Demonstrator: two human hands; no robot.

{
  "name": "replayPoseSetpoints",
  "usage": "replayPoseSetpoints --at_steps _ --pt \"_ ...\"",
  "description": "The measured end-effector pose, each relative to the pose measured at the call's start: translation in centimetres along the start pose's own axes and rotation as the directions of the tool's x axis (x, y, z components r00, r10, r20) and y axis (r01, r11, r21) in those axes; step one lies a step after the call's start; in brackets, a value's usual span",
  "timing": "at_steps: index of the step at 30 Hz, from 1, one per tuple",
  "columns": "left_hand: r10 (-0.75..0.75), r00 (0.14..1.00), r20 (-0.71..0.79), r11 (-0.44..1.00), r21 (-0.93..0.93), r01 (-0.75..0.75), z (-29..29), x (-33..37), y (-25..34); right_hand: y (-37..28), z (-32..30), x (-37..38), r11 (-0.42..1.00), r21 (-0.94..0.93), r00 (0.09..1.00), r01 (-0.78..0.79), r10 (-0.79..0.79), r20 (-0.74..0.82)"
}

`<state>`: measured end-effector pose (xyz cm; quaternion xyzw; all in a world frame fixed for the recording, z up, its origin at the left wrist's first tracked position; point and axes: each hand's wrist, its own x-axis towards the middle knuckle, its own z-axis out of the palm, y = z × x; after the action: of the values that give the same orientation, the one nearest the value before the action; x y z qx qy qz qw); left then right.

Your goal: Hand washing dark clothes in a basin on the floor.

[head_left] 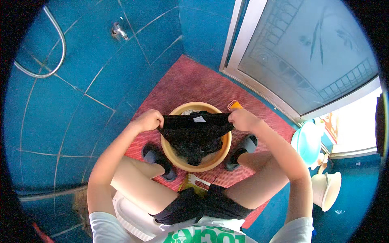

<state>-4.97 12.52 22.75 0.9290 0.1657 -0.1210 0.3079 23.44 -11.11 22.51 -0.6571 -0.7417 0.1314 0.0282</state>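
A black garment (194, 127) is stretched sideways between my two hands, its upper edge pulled nearly straight. A small white label shows near the middle of that edge. My left hand (150, 120) is closed on one end, and my right hand (243, 120) pinches the other. The garment's lower part hangs into a yellow-tan round basin (174, 160) on the floor between my feet. Dark, wet-looking cloth lies in the basin, and a bit of whitish cloth shows at its far side. The basin's contents are partly hidden by the garment.
An orange-handled brush (234, 105) lies beyond my right hand. Red textured matting (162, 93) covers the floor. A yellow-and-white object (195, 183) sits between my legs. Turquoise basin (306, 141) and cream bucket (326, 190) stand right, near the glazed door (300, 56). A tap (118, 31) projects from the blue-tiled wall.
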Motion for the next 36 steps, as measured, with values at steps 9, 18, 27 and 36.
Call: replayPoseSetpoints --at_steps 9,18,27,36 --pt "-0.086 0.957 0.277 0.988 -0.102 0.118 -1.7 -1.2 1.6 -3.2 -2.9 -1.2 0.998 -0.035 0.985 -0.056 0.061 0.161" --pt "0.005 1.000 -0.001 0.915 -0.404 -0.005 0.7 -2.3 -2.2 0.5 -2.1 -1.5 0.890 0.437 0.991 -0.133 0.114 0.070" --pt "-0.343 0.937 -0.070 0.414 -0.906 0.083 -0.5 -2.1 0.5 0.5 -1.5 0.0 0.245 0.883 0.796 -0.399 0.571 0.202" --pt "-0.196 0.978 -0.066 0.420 -0.907 0.023 0.9 -0.7 8.2 -8.0 -3.4 3.1 -0.058 0.961 0.811 -0.269 0.525 0.259"
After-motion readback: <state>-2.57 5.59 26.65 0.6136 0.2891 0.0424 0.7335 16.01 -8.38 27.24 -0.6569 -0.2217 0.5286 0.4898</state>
